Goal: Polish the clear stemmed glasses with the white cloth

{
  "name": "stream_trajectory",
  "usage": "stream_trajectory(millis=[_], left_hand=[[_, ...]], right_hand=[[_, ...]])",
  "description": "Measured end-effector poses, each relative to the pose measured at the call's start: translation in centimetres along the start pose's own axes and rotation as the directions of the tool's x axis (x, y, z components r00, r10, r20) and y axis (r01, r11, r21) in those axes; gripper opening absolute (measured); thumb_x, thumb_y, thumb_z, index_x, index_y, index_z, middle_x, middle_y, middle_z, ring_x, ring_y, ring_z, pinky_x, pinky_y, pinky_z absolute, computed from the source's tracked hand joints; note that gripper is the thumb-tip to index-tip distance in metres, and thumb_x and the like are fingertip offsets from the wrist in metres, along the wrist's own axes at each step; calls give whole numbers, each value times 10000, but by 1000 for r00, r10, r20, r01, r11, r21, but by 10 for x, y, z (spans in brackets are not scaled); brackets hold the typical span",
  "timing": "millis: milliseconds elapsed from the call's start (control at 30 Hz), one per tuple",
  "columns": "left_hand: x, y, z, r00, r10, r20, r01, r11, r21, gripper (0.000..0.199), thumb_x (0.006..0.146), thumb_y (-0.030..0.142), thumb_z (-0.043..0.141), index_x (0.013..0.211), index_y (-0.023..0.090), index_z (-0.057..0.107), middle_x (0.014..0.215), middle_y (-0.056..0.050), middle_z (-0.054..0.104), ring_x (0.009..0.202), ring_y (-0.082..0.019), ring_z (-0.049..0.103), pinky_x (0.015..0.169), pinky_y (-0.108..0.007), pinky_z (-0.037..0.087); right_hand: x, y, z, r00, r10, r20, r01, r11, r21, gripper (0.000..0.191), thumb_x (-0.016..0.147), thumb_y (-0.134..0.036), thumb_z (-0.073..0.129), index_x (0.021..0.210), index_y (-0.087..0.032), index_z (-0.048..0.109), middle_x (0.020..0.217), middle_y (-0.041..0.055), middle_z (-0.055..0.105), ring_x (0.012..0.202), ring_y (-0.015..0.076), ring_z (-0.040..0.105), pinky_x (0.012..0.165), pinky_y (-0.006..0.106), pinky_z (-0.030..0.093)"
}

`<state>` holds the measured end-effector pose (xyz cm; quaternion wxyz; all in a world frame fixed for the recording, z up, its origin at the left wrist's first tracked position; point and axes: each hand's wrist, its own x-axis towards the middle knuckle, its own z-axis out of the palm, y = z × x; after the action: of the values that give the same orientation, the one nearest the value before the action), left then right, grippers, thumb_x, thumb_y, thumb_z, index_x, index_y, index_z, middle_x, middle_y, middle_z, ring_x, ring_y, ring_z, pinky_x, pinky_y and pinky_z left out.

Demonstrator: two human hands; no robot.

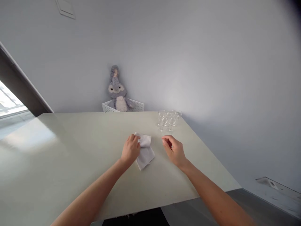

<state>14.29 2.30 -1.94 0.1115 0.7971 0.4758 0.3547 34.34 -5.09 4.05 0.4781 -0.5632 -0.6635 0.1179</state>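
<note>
A white cloth [145, 155] lies partly folded on the table, its upper part bunched. My left hand [131, 147] is at the cloth's upper left, with its curled fingers closed on that edge; the fingertips are partly hidden. To the right of the cloth and apart from it, my right hand [174, 150] is loosely closed, thumb close to the curled fingers. Nothing shows in it. Beyond my right hand, several small clear stemmed glasses [171, 120] stand clustered near the table's far right corner.
The pale table [82, 153] has its far edge close to a grey wall. Behind that edge, a grey plush toy [121, 102] sits in a white perforated basket [139, 106]. A window [10, 97] is at the left, and the table's right edge runs beyond my right arm.
</note>
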Motion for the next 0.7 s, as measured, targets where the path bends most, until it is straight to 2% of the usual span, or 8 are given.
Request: stream_trajectory(millis=[67,133,233,367,433,500,567,700], left_hand=[[-7,11,11,976,38,214,-51,997,54,296,774,230,448,1053,197,542,995,-123,562,984,-287,515,848,-430,393],[-7,19,25,945,14,326,-58,990,126,477,754,341,497,1185,139,471,1133,-179,523,1112,-347,434,911,-473,333],[6,20,46,919,-9,394,-73,979,192,684,753,481,475,1299,90,345,1345,-224,338,1268,-382,230,990,-514,206],[40,0,60,876,109,469,-201,968,152,638,814,525,344,1327,147,321,1419,-150,251,1312,-311,172,1039,-458,146],[57,-14,61,857,146,494,-246,959,142,613,827,526,313,1332,178,319,1426,-114,253,1314,-278,184,1050,-425,142],[74,-30,58,849,122,514,-248,951,183,602,826,533,309,1334,210,316,1433,-76,250,1318,-247,184,1057,-393,133],[88,-48,52,855,37,517,-195,947,254,588,829,532,299,1336,234,311,1439,-43,241,1321,-225,179,1057,-369,134],[107,-96,26,880,-119,460,-62,931,360,620,829,541,276,1342,193,306,1443,-84,219,1317,-268,174,1039,-413,155]], right_hand=[[3,9,4,999,39,-2,-39,999,26,180,820,-316,428,874,-198,552,634,-11,525,538,111,467,540,229,387],[6,19,8,997,82,-2,-82,995,56,188,823,-330,423,868,-196,546,634,-8,524,558,122,487,547,230,393],[7,34,19,992,124,24,-126,989,77,197,823,-340,420,870,-194,544,638,-6,526,566,129,495,559,234,399],[0,50,36,987,133,90,-140,987,80,199,818,-334,416,858,-190,549,623,-10,517,540,123,472,549,235,390],[-4,55,42,984,135,120,-145,987,75,201,816,-330,413,846,-190,553,601,-18,498,524,119,452,531,231,378],[-7,59,46,978,141,151,-153,986,69,198,814,-322,409,830,-189,556,588,-22,483,521,116,440,521,227,369],[-9,61,48,970,148,192,-162,985,61,195,812,-308,405,814,-189,560,578,-24,473,524,114,434,519,222,364],[-11,63,48,949,148,279,-168,985,48,195,809,-285,402,807,-190,572,573,-27,466,522,107,420,516,214,356]])
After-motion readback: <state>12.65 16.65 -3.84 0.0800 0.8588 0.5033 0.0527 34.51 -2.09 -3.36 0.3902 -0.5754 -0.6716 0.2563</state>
